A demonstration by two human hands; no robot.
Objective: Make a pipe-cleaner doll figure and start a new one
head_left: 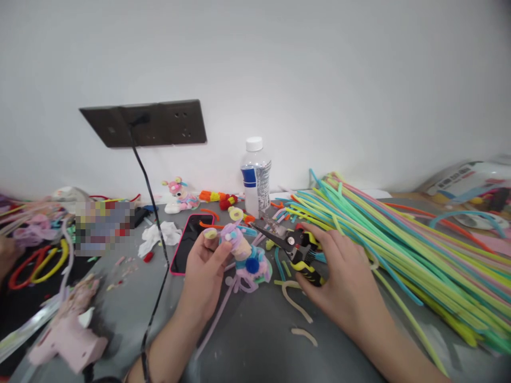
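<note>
**Both hands busy: figure + cutters**

L hand (203, 271) pinches a pastel pipe-cleaner figure (245, 258) betw. thumb & fingers, held upright just above the table (247, 340). R hand (343, 276) is curled over the yellow-black handles of wire cutters (297, 247), blades pointing at the figure, tip just beside it. Phone (187, 244) lies just past L fingertips. Water bottle (255, 178) stands beyond both grips. Pipe-cleaner pile (399, 239) touches the R hand's far side.

A grey counter (255, 354) meets a plain white wall (319, 64) at its far edge. The wall is softly, evenly lit. Low on it, toward the left, sits a dark socket panel (159, 123), with a black cable (148, 183) trailing down across the counter.
</note>
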